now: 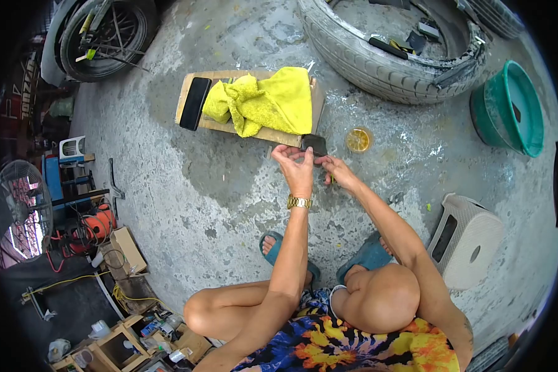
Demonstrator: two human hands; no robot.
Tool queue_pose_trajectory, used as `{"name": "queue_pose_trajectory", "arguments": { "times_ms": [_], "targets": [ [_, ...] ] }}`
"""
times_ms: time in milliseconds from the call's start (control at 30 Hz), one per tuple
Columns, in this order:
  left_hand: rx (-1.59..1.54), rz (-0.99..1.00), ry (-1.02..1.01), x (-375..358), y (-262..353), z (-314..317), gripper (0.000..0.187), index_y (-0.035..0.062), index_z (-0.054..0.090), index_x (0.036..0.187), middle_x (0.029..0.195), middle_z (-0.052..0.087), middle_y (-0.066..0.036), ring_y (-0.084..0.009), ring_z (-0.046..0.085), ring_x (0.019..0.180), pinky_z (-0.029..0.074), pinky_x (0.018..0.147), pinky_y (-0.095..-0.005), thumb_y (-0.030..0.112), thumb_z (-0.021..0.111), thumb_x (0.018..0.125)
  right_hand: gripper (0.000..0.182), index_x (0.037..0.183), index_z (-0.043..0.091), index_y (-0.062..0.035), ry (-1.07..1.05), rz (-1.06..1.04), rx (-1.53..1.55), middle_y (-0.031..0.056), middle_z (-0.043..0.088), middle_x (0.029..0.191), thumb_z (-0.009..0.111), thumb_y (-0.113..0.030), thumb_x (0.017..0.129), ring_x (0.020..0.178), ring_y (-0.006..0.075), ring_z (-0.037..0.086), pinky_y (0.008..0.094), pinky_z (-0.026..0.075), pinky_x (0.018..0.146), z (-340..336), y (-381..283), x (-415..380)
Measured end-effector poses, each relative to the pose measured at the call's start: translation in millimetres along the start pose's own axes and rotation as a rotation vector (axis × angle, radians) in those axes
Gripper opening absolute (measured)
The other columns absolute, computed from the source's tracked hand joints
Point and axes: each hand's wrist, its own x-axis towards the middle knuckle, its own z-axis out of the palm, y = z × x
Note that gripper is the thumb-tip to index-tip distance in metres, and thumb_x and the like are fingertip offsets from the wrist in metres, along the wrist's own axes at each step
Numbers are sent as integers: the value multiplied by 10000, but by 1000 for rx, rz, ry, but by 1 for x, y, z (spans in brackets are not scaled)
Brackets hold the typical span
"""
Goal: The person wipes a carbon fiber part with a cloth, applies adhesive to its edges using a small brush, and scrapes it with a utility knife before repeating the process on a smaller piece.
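Near the box's front right corner, my left hand [296,168], a gold watch on its wrist, pinches a small flat black piece [315,145] between thumb and fingers. Close beside it, my right hand [340,172] has its fingers pinched together near the piece's lower edge. A speck of yellow-green shows under those fingers, too small to name. A bright yellow cloth [273,99] lies crumpled over the wooden box [266,134], and a black phone [194,103] rests at the box's left end. Just right of the black piece stands a small cup of amber liquid [359,140].
A large tire [378,71] with tools on it lies at the upper right, near a green basin of water [499,115]. A light plastic stool [468,242] is at my right. A fan [22,208] and a motorcycle wheel [105,40] stand to the left.
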Motion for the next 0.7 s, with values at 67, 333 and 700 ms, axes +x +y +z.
{"name": "queue_pose_trajectory", "arguments": {
  "times_ms": [67, 333, 700],
  "targets": [
    [-4, 2, 1, 0, 1, 0, 544, 25, 339, 1131, 1018, 489, -118, -168, 537, 854, 499, 729, -281, -10, 750, 776, 264, 1168, 571, 7, 3, -8, -28, 65, 618, 1033, 434, -127, 986, 578, 86, 524, 254, 460, 554, 1, 0, -2],
    [5, -23, 25, -1, 3, 1, 558, 29, 341, 1134, 1006, 496, -117, -164, 540, 835, 505, 701, -279, 9, 763, 770, 237, 1127, 594, -29, 88, -39, -44, 59, 617, 1036, 429, -115, 979, 605, 89, 525, 250, 450, 565, -1, -11, -9],
    [34, -27, 27, -1, 0, 1, 546, 17, 355, 1141, 980, 526, -136, -182, 591, 769, 500, 700, -316, 58, 758, 774, 247, 1037, 552, -30, 152, -526, -235, 121, 463, 1355, 383, 21, 865, 746, 150, 537, 285, 462, 671, 21, -55, -28]
  ]
}}
